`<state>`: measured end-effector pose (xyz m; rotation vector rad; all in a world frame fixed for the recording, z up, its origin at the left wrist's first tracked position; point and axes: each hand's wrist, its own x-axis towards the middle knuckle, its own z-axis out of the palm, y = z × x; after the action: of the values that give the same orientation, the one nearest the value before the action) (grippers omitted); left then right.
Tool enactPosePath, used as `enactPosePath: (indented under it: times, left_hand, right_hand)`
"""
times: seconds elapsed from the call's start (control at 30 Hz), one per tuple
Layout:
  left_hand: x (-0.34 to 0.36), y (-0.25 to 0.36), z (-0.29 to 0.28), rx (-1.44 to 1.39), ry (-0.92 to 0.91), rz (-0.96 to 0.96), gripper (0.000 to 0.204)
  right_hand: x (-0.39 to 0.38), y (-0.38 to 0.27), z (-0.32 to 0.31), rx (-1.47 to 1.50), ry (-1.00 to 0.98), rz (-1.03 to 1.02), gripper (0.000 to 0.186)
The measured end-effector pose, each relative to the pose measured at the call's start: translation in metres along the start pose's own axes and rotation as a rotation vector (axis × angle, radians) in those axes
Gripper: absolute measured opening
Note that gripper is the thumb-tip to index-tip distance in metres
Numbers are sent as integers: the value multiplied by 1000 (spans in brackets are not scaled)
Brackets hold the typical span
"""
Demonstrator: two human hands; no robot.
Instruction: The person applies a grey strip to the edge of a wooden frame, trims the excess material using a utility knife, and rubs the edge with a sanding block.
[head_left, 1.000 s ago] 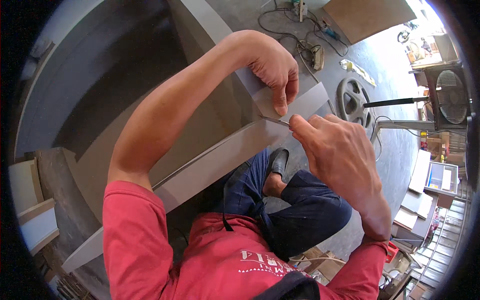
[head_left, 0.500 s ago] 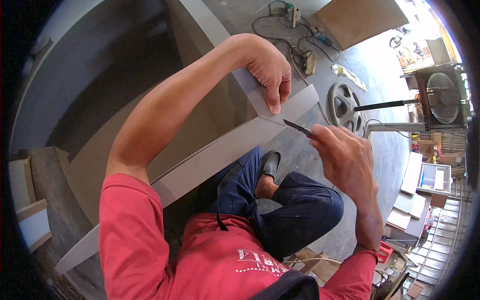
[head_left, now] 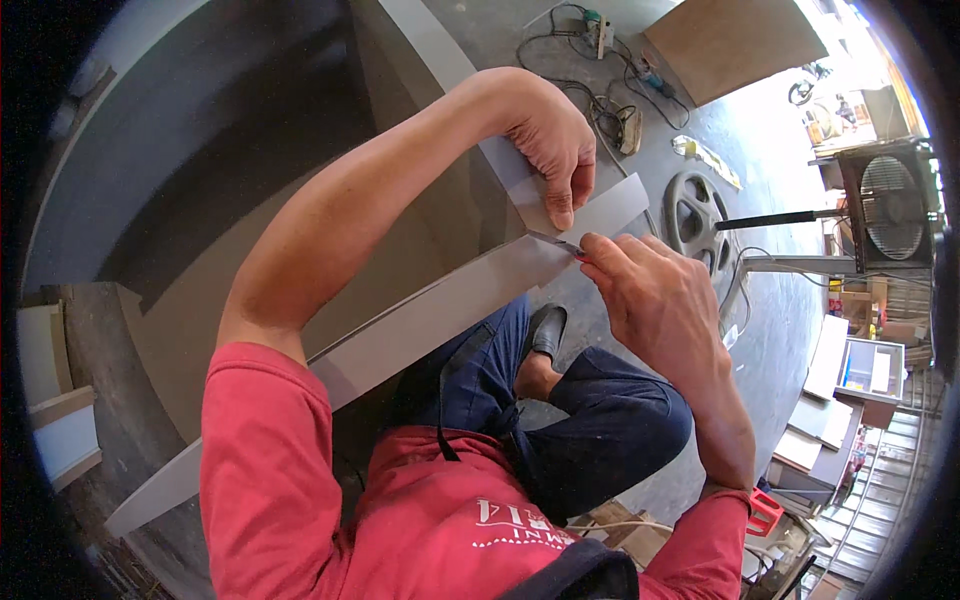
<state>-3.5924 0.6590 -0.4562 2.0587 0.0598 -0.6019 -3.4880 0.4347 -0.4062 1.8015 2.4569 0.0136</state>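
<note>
- The right hand (head_left: 660,300) has a thin knife (head_left: 571,247) in a tight grip, blade at a corner of the big box (head_left: 400,240).
- The left hand (head_left: 553,140) rests its thumb beside it (can't tell if that grip pinches anything).
- The pale strip (head_left: 440,308) lies along the box's near edge.
- This looks like cutting; next needs slow, steady hands.

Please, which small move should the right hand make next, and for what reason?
Perhaps the right hand should draw the knife slowly toward itself, away from the left hand: the blade appears to lie against the pale strip at the corner, very near the left fingers.
</note>
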Motion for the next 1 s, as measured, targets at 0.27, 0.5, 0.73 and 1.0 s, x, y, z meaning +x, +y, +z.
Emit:
enactPosePath:
  times: [0.27,0.5,0.73,1.0]
  left_hand:
    - [-6,7,3,40,59,-46,31]
    - [-1,3,2,-32,47,-45,31]
    - [-1,1,1,-46,11,-39,33]
    - [0,0,-1,0,18,-39,34]
  right_hand:
    - [10,1,-18,-62,-103,-59,24]
    - [-10,14,-23,-105,-105,-24,16]
    - [-30,39,-26,-85,-114,-27,19]
    - [-22,21,-13,40,100,-13,19]
